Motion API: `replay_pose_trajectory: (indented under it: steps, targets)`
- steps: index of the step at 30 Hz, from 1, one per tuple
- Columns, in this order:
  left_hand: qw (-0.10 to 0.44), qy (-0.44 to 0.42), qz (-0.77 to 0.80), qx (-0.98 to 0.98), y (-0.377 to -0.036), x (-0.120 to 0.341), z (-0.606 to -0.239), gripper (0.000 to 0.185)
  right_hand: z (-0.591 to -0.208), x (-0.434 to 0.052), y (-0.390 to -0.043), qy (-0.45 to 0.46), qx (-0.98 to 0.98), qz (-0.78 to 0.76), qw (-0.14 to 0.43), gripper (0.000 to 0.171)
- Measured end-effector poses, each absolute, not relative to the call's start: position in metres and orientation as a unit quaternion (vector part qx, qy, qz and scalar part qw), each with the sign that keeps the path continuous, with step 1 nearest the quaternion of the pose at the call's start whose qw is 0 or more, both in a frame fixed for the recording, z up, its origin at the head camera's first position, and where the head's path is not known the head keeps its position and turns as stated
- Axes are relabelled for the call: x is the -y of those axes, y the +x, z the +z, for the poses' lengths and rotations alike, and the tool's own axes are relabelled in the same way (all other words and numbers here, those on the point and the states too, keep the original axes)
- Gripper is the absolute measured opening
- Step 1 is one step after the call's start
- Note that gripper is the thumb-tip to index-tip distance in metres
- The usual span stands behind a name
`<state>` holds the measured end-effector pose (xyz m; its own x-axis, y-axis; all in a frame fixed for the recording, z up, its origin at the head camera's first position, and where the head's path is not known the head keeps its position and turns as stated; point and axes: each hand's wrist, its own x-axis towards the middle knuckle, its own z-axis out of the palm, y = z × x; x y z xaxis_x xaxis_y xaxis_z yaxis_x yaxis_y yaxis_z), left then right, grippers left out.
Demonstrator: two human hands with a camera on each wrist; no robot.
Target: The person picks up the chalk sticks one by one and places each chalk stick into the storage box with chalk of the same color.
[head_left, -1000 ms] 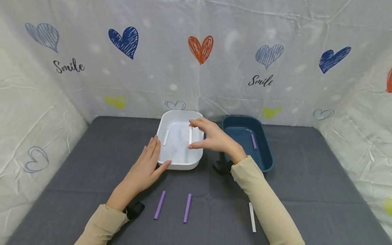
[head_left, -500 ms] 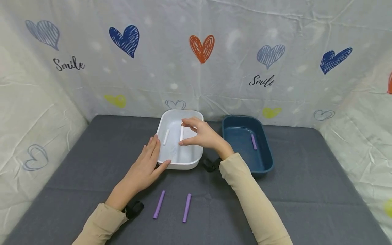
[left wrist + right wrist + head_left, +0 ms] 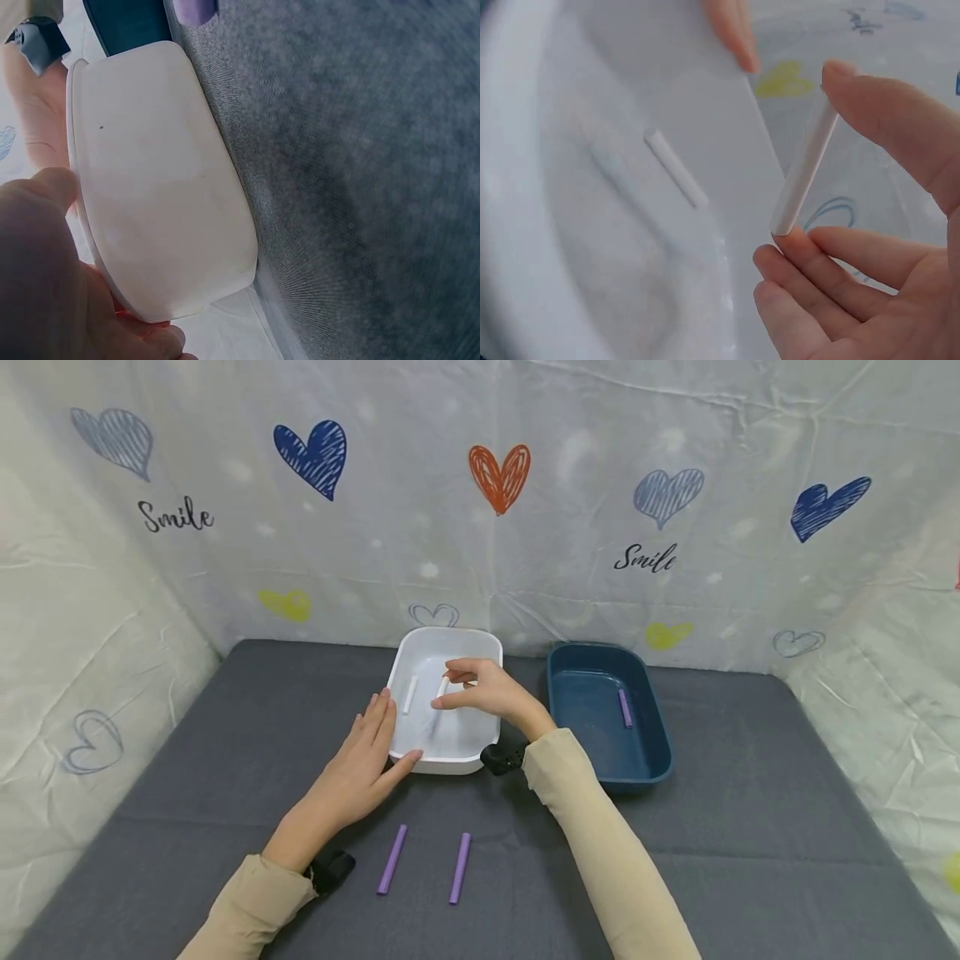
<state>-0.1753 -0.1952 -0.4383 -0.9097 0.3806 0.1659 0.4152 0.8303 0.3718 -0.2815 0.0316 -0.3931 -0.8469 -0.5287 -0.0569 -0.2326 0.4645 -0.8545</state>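
White stick (image 3: pixel 804 169) pinched over white tray (image 3: pixel 480 643), 1 stick (image 3: pixel 410 695) inside.

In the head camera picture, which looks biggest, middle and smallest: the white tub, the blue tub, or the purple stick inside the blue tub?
Blue tub and white tub: about alike, unsure which is bigger.
Smallest: purple stick.

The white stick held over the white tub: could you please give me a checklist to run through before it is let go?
1. Right hand pinches the thin white stick end to end: ok.
2. Stick above the white plastic tub, inside its rim: ok.
3. Left hand rests against the tub's near corner, steadying it: ok.
4. Landing spot free beside the other white stick lying in the tub: ok.
5. Stick level with the tub floor: not ok, tilted.
6. Height above the floor: cannot tell.
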Motion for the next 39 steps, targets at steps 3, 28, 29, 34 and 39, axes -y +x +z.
replay_pose_trajectory:
  steps: [3, 28, 29, 34, 39]
  targets:
    - [0.045, -0.207, -0.204, 0.956, -0.175, 0.195, -0.439, 0.086, -0.395, -0.029, -0.285, -0.21, -0.84, -0.472, 0.164, 0.076]
    - [0.032, -0.208, -0.2, 0.957, -0.177, 0.193, -0.438, 0.086, -0.404, -0.019, -0.304, -0.161, -0.833, -0.506, 0.153, 0.077]
    - [0.032, -0.208, -0.199, 0.957, -0.177, 0.193, -0.438, 0.086, -0.406, -0.017, -0.305, -0.163, -0.838, -0.5, 0.146, 0.077]
    - [0.034, -0.205, -0.194, 0.959, -0.176, 0.193, -0.437, 0.086, -0.414, -0.008, -0.306, -0.181, -0.867, -0.45, 0.116, 0.08]
    - [0.043, -0.205, -0.184, 0.96, -0.175, 0.193, -0.436, 0.085, -0.417, -0.003, -0.306, -0.193, -0.889, -0.404, 0.099, 0.081]
